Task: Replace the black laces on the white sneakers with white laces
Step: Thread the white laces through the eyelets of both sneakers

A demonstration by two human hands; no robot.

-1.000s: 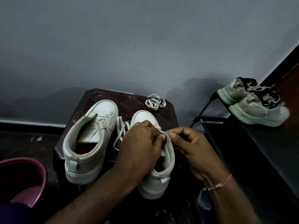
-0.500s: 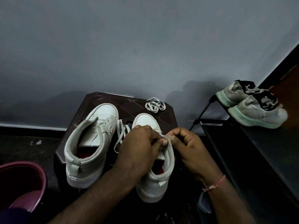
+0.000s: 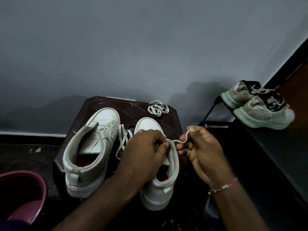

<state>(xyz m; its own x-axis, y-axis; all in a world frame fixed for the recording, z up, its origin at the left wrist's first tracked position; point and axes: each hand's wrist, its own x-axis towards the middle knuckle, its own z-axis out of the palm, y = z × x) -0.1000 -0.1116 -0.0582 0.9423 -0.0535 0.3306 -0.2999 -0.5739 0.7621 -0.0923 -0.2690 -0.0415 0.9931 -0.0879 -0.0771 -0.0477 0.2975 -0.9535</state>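
Two white high-top sneakers stand on a dark brown stool (image 3: 103, 104), toes toward the wall. The left sneaker (image 3: 90, 147) has no lace in its eyelets. My left hand (image 3: 145, 150) grips the collar and top eyelet area of the right sneaker (image 3: 160, 185). My right hand (image 3: 200, 147) pinches the end of a white lace (image 3: 182, 140) that comes out of that eyelet and curls up to my fingers. More of this lace (image 3: 123, 139) hangs loose between the two shoes. A coiled spare white lace (image 3: 157, 108) lies at the stool's back right corner.
Another pair of pale sneakers (image 3: 260, 107) with black and white laces sits on a black rack (image 3: 275, 147) at the right. A maroon plastic tub (image 3: 21, 195) stands at the lower left on the dark floor. A grey wall rises behind the stool.
My right hand has moved to the right, away from the shoe, drawing a short length of white lace out of the top eyelet. My left hand stays on the right sneaker.
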